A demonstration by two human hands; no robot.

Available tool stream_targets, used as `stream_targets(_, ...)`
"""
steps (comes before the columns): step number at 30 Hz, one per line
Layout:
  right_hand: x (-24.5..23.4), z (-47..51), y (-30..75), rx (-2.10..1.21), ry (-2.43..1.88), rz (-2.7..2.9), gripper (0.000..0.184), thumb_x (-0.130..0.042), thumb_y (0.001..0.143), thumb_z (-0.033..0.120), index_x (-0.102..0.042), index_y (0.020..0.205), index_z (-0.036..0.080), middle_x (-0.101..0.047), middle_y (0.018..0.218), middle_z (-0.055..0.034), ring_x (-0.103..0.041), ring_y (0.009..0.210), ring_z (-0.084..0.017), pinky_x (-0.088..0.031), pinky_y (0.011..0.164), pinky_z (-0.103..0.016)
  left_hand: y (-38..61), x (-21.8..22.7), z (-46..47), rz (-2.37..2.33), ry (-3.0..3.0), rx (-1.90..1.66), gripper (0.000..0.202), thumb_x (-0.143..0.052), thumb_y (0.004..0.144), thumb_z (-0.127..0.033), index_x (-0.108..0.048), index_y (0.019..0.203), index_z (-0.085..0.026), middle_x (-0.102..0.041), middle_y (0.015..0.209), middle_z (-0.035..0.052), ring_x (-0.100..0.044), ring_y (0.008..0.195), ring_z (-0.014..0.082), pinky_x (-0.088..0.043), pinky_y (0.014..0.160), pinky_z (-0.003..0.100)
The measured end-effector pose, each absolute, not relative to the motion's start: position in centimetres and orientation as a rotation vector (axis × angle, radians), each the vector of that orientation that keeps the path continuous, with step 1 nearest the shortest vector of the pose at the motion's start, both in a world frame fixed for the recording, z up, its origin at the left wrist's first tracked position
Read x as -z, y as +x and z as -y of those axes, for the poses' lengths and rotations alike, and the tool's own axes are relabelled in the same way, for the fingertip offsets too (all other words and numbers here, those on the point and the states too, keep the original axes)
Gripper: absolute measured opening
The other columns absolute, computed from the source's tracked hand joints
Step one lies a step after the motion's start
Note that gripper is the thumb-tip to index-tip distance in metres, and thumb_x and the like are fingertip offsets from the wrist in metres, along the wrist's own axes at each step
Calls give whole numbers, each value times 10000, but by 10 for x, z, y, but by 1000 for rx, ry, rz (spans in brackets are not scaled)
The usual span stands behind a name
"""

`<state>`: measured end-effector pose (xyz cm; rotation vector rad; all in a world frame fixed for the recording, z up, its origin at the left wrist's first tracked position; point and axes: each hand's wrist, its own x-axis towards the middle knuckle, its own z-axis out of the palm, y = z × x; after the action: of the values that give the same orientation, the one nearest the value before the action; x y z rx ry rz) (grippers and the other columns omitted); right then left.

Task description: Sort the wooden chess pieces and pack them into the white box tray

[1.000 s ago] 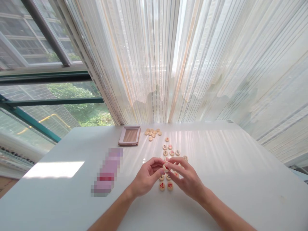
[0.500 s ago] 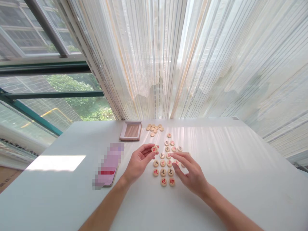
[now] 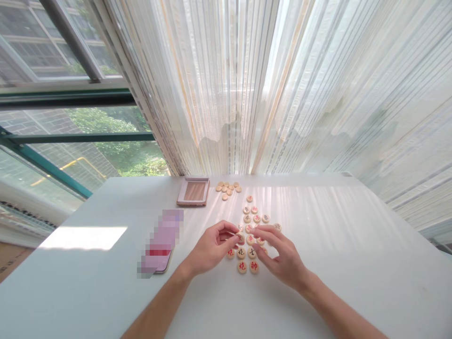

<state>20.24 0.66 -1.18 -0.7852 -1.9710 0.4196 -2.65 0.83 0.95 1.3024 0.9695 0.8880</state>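
Left hand point(image 3: 212, 247) curled, we note, thumb and forefinger nipped on a chess piece point(image 3: 240, 238) lying just to its right on the worktop point(image 3: 335, 273), while the right hand point(image 3: 278, 254), half-open and empty, hovers equally near over the neighbouring pieces point(image 3: 253, 267).

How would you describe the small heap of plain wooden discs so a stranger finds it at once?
Look at the far edge of the pale table, under the curtain. Right of the shallow wooden box lies the heap: bunched discs with blank tops, unlike the marked pieces laid out nearer the camera.
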Motion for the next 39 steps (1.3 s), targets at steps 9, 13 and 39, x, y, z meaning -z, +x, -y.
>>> stream_targets(9, 14, -4, 195, -465, -683, 1968, 386, -622, 912, 68, -657, 1235, 277, -733, 1081, -65, -725, 962, -189, -629, 813, -306, -18, -8, -3, -987, 1327, -861, 326, -709, 883, -428, -666, 1061, -158, -716, 984, 81, -709, 896, 212, -593, 766, 320)
stream_targets(13, 11, -3, 193, -528, -671, 1975, 379, -640, 911, 75, -643, 1232, 276, -741, 1132, -52, -722, 1023, -189, -616, 882, -310, -16, -12, -2, -989, 1355, -858, 306, -691, 897, -434, -712, 1020, -154, -738, 960, 79, -721, 864, 205, -601, 757, 309)
stream_targets(39, 9, -8, 204, -702, -967, 1767, 173, -595, 966, 210, -680, 1106, 264, -716, 1026, -47, -678, 891, -197, -573, 780, -344, -36, -7, -16, -1138, 1492, -1001, 339, -703, 891, -385, -675, 1184, -216, -724, 1083, 61, -687, 962, 193, -580, 905, 341)
